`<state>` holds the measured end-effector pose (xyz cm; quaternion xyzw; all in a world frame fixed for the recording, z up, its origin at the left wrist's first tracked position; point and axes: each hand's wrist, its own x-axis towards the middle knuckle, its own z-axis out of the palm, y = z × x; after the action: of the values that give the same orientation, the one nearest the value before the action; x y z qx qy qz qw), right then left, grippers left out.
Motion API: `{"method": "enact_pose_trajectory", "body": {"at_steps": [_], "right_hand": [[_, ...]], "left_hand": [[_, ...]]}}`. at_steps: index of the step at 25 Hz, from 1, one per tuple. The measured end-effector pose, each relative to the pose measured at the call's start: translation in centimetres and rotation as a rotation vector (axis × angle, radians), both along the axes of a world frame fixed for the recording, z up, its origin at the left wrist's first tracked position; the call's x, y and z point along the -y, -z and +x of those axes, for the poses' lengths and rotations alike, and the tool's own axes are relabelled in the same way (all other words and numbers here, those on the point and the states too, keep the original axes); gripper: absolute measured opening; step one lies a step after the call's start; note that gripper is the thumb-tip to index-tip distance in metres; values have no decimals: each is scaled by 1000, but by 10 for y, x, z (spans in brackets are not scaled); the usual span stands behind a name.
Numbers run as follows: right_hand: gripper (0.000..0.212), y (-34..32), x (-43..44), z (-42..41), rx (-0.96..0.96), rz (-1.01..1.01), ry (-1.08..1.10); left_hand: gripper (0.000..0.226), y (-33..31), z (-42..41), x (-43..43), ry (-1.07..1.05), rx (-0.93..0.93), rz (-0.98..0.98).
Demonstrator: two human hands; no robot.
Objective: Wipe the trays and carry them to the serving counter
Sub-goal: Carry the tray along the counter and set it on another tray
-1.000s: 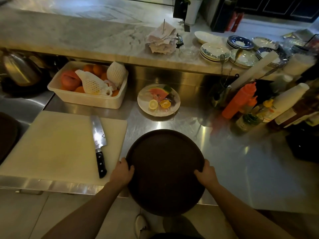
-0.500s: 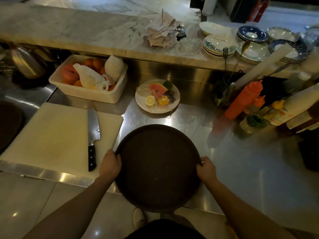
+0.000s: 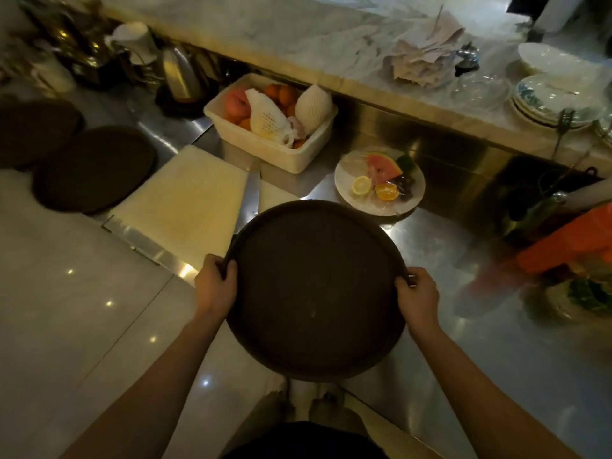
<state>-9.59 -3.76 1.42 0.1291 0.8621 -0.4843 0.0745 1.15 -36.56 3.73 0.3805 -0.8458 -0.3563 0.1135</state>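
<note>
The steel worktop (image 3: 496, 376) lay under and beyond both hands. The round brown tray (image 3: 314, 293), without a long axis, was held between them, its face turned up, its far edge raised. The left hand (image 3: 215, 286) and the right hand (image 3: 419, 298) each gripped the opposite rim. Two other trays (image 3: 92, 167) lay far left of the left hand.

round dark brown tray (image 3: 314, 293) held level, two more trays (image 3: 94, 168) on steel counter at left
</note>
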Motion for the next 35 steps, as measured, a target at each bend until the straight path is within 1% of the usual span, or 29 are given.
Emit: {"method": "enact_pose_trajectory", "body": {"at_steps": [2, 6, 11, 13, 16, 19, 23, 25, 27, 30, 35], "right_hand": [[11, -11, 30, -6, -32, -21, -60], [19, -36, 104, -5, -104, -31, -212], [16, -70, 210, 29, -212, -60, -433], [9, -79, 254, 53, -257, -75, -505], [9, -89, 324, 94, -299, -86, -633], [16, -92, 381, 126, -311, -51, -698], [18, -89, 440, 168, -311, -35, -772], [18, -87, 465, 185, -297, -36, -826], [14, -83, 486, 196, -292, -33, -860], [16, -77, 516, 203, -283, -28, -889], [15, -60, 565, 189, -266, -25, -893]], "left_hand": [[18, -11, 23, 16, -115, -39, 2], [14, -34, 76, 58, -340, -103, 24], [18, -53, 161, 128, -596, -170, 80], [16, -57, 198, 157, -669, -197, 98], [12, -61, 259, 203, -737, -260, 106], [9, -62, 312, 236, -815, -263, 130], [12, -60, 373, 258, -909, -296, 186], [10, -57, 396, 266, -950, -321, 196], [8, -54, 412, 275, -991, -321, 218], [8, -51, 425, 291, -1018, -304, 243], [9, -46, 414, 330, -1025, -264, 272]]}}
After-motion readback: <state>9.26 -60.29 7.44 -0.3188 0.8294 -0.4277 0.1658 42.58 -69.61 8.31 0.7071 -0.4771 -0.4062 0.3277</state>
